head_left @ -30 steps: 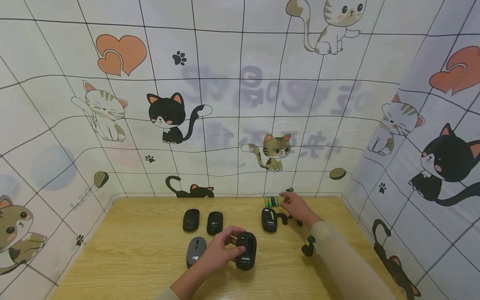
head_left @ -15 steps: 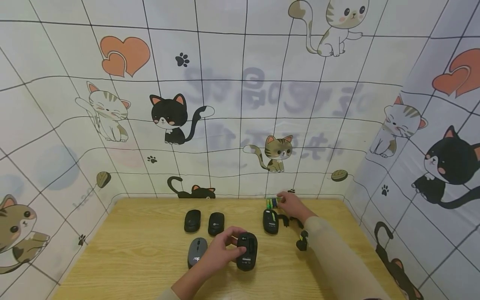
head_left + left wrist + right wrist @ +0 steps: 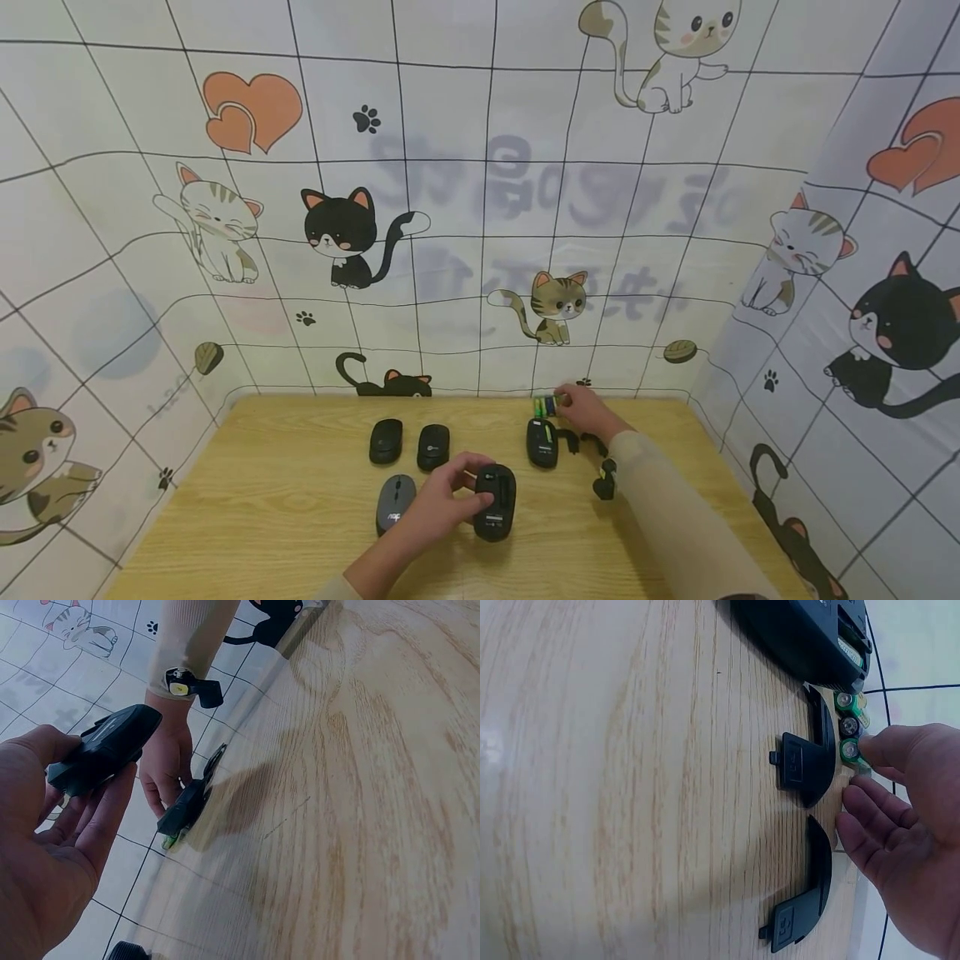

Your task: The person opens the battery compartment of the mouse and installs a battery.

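A person's left hand (image 3: 450, 498) grips a black mouse (image 3: 497, 512), underside up and battery bay open, thumb on one side and fingers curved around the other, raised above a wood-grain table (image 3: 247, 500). At 1 o'clock from that mouse, the right hand (image 3: 587, 410) reaches to the table's far edge, its thumb touching the nearest of a row of batteries (image 3: 546, 406); whether the fingers close on it cannot be told. The right wrist view shows three battery ends side by side, green, dark and green.

Also at 1 o'clock, just short of the row, a second black mouse (image 3: 542, 442) lies belly up, a green battery (image 3: 849, 652) showing in its bay. Two curved black covers (image 3: 806, 761), each with a tabbed panel, lie at 2 o'clock, one just beside the second mouse, the other farther out near the right sleeve (image 3: 667, 500). A dark device (image 3: 180, 684) with a yellow patch sits at that sleeve's cuff.

Across at 9 o'clock, a grey mouse (image 3: 395, 502) lies partly behind the left hand. Two more black mice (image 3: 432, 447) sit apart at 10 o'clock. At 12 o'clock, beyond the table, hangs a gridded, cat-printed backdrop (image 3: 450, 333).
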Motion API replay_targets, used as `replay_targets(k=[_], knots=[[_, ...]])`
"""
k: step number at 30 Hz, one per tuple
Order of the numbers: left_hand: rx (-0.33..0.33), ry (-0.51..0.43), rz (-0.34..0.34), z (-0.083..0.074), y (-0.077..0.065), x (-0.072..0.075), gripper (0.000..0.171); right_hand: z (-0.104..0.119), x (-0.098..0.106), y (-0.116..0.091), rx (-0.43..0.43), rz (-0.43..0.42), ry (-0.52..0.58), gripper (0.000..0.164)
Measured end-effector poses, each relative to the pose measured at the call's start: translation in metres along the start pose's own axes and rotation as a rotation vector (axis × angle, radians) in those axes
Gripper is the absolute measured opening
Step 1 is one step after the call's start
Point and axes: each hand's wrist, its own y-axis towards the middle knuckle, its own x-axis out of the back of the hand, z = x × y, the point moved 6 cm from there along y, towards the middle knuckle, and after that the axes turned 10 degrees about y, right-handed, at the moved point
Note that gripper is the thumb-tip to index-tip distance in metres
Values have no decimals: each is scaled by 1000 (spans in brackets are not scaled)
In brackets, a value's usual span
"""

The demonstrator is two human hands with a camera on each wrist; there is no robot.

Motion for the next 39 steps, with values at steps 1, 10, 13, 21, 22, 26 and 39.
replay_targets(k=[1, 10, 13, 21, 22, 26, 39], knots=[[0, 4, -1, 0, 0, 0, 40, -2, 0, 0, -6, 2, 4, 42], [16, 4, -2, -3, 1, -1, 39, -11, 7, 1, -16, 7, 92, 40], [21, 8, -2, -3, 2, -1, 39, -10, 9, -1, -8, -5, 148, 42], [20, 3, 7, -2, 2, -1, 38, -14, 9, -11, 16, -177, 240, 31], [18, 3, 7, -2, 2, -1, 38, -14, 10, -13, 23, -206, 250, 30], [14, 4, 6, -3, 1, -2, 38, -17, 11, -22, 12, -303, 317, 27], [12, 17, -5, -3, 2, -2, 39, -18, 10, -36, 19, -381, 543, 28]])
